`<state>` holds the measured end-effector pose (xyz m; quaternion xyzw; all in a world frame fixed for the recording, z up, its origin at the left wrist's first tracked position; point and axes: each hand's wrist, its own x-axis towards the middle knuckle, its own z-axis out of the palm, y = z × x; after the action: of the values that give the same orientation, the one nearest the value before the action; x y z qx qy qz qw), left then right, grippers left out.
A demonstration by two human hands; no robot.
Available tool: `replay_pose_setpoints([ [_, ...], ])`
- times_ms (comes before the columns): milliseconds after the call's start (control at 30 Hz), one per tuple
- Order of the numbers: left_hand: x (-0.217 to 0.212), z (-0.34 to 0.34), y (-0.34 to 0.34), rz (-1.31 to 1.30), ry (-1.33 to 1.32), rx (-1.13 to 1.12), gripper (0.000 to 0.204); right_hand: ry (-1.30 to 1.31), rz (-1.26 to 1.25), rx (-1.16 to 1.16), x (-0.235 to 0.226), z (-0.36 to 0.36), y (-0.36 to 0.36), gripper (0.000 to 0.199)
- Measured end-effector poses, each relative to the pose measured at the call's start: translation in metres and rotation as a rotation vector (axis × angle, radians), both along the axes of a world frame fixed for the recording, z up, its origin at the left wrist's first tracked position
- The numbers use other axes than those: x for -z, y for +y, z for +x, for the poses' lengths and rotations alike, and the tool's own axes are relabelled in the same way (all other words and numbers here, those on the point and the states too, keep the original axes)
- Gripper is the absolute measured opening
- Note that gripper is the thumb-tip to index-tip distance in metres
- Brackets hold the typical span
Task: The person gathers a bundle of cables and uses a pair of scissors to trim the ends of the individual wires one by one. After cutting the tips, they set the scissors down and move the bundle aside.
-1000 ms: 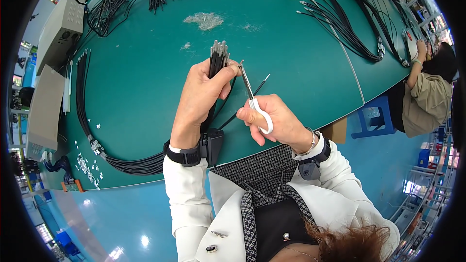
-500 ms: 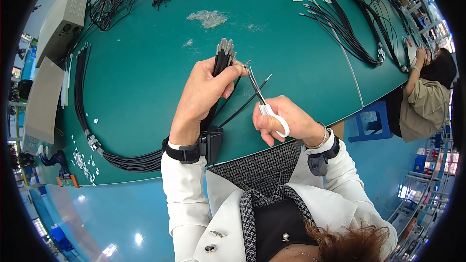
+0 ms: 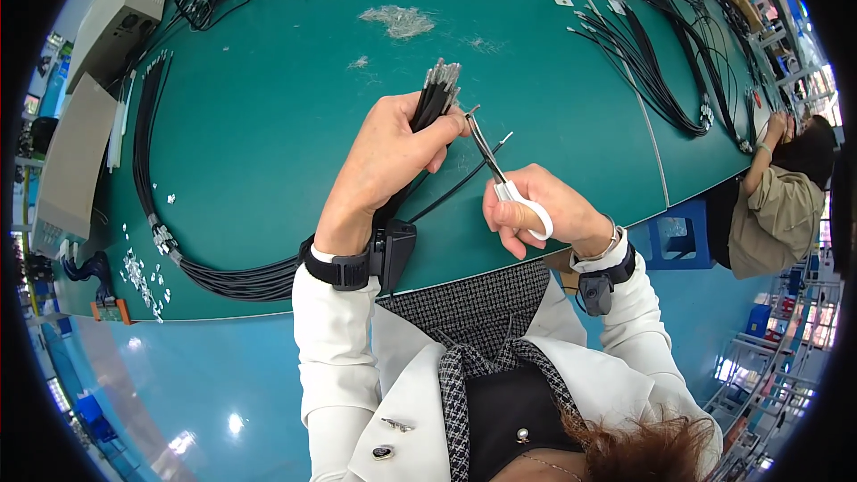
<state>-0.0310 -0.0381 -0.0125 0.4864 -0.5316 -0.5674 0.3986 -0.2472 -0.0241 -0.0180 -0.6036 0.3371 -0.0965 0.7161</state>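
Note:
My left hand [image 3: 379, 156] is closed around a bundle of black cables [image 3: 432, 107] whose tips are stripped to silver. Between its thumb and forefinger one cable end [image 3: 474, 111] sticks out to the right. In my right hand [image 3: 549, 201] is a pair of scissors [image 3: 486, 146] with white handles, fingers through the loops. Its blade tips are at that single cable end, close to the left thumb; whether they touch it I cannot tell. A loose black cable [image 3: 464, 181] with a bare tip slants up to the right behind the scissors.
On the green table [image 3: 295, 152], the cable bundle curves left past metal connectors [image 3: 164, 239] beside white scraps [image 3: 143, 284]. Pale fibre clippings [image 3: 397, 21] lie ahead. Beige machines [image 3: 76, 165] stand left, more cables [image 3: 656, 80] right. A co-worker [image 3: 777, 214] sits at the right.
The scissors have come closer to my left thumb, their blade tips now up at the single cable end. The whole view has shifted slightly. My left hand keeps its hold on the bundle.

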Motion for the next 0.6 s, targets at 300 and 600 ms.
replay_pose_setpoints([
  [300,0.0030,0.0009,-0.0008,-0.024,0.049,-0.035,0.021,-0.039,0.042,-0.034,-0.0069,-0.0026,-0.0059,0.050],
  [600,0.0028,0.0010,0.0000,-0.068,0.077,-0.031,0.027,-0.081,0.071,-0.051,-0.0068,-0.0054,-0.0071,0.056],
])
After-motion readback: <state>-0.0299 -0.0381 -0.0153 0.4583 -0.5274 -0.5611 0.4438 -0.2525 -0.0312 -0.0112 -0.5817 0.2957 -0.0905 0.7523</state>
